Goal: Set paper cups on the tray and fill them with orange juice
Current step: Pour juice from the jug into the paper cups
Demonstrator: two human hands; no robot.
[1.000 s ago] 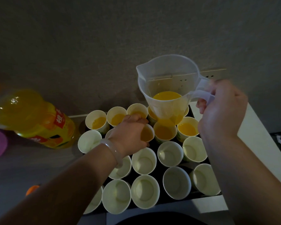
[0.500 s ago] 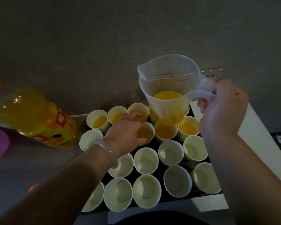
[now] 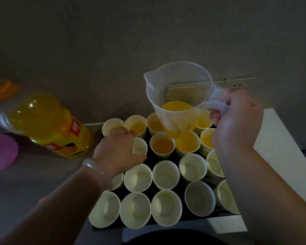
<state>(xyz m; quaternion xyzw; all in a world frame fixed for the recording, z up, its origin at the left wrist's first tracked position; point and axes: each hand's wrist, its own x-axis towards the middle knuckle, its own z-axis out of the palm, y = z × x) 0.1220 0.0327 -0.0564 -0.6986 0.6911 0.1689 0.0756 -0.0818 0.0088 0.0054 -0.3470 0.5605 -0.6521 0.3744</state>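
Note:
Several white paper cups stand in rows on a black tray (image 3: 194, 221). The back row and part of the second row hold orange juice, such as one filled cup (image 3: 163, 145); the nearer rows are empty. My left hand (image 3: 117, 151) grips an empty cup (image 3: 140, 147) in the second row, just left of that filled cup. My right hand (image 3: 237, 122) holds the handle of a clear plastic jug (image 3: 178, 92), which is upright above the back cups and holds some juice at its bottom.
A big orange juice bottle (image 3: 48, 124) lies on the counter left of the tray. A purple plate (image 3: 0, 152) is at the left edge and an orange object (image 3: 0, 89) behind it. A wall with a socket plate (image 3: 237, 84) rises close behind the tray.
My left hand let go of the filled second-row cup and shifted left onto the empty cup beside it. The jug stays upright in nearly the same place.

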